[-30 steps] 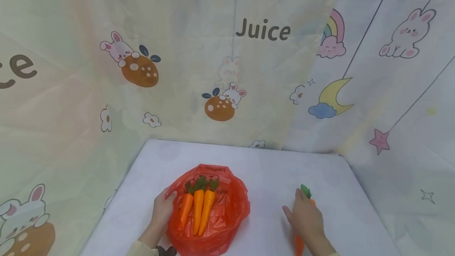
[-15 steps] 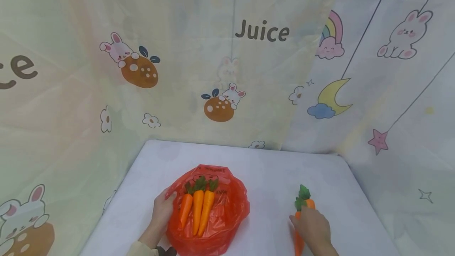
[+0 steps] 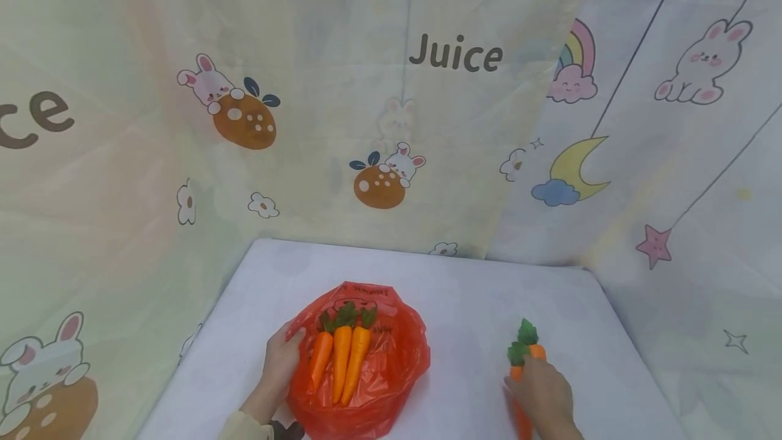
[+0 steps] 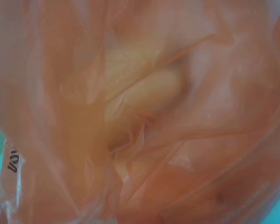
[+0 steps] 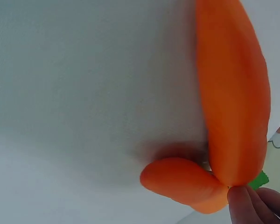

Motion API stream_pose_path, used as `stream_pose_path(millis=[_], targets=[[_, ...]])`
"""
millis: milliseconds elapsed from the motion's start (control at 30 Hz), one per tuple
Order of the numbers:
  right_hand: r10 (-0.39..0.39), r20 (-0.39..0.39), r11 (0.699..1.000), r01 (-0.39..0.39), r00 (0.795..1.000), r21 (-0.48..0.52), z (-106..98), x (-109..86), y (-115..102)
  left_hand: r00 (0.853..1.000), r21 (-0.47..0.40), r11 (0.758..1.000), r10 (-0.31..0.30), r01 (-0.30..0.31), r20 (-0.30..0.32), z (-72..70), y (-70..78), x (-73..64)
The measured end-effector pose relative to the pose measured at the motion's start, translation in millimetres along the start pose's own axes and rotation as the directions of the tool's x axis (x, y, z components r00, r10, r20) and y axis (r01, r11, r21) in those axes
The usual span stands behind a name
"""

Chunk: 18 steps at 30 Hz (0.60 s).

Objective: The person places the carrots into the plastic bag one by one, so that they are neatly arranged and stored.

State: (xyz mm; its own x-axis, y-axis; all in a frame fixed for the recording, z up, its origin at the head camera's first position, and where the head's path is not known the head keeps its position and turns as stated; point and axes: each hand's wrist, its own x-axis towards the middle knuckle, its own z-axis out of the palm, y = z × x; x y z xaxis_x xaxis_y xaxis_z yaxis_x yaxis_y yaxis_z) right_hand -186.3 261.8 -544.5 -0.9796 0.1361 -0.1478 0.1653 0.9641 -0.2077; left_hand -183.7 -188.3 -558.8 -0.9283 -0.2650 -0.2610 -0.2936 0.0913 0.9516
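A red plastic bag (image 3: 391,372) stands with its mouth wide on the white table. Inside it lie three orange carrots (image 3: 342,358) with green leafy tops. My left hand (image 3: 280,362) grips the bag's left rim; the left wrist view is filled by the bag's blurred, translucent film (image 4: 214,154). On the right, two more carrots lie close together, their leafy tops (image 3: 518,353) pointing away from me. My right hand (image 3: 544,392) is over them and holds one carrot (image 5: 233,93) near its leafy end; the other carrot (image 5: 182,182) lies against it. The right hand partly hides both in the head view.
The white table (image 3: 464,304) runs back to a printed cloth curtain (image 3: 452,155) with rabbits and the word Juice. More cloth hangs at the left and right sides. A stretch of tabletop separates the bag from the carrots on the right.
My right hand has drawn back toward me along the carrots, uncovering their leafy tops, and its fingers have closed in. The carrots there have shifted slightly. Left hand and bag stay put.
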Motion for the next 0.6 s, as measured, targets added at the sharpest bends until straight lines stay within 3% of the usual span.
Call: stream_pose_path(millis=[367, 600], targets=[[0.006, 0.007, 0.993, -0.007, 1.0, 0.117, 11.1, -2.2, 10.2, 1.0, 0.008, 1.0, -0.009, 0.009, -0.003, -0.5, -1.2, 0.8], [0.057, 0.158, 0.952, -0.101, 0.986, 0.289, 18.4, 1.7, 1.1, 1.0, 0.01, 1.0, -0.006, 0.006, -0.006, -0.9, -1.5, 0.2]])
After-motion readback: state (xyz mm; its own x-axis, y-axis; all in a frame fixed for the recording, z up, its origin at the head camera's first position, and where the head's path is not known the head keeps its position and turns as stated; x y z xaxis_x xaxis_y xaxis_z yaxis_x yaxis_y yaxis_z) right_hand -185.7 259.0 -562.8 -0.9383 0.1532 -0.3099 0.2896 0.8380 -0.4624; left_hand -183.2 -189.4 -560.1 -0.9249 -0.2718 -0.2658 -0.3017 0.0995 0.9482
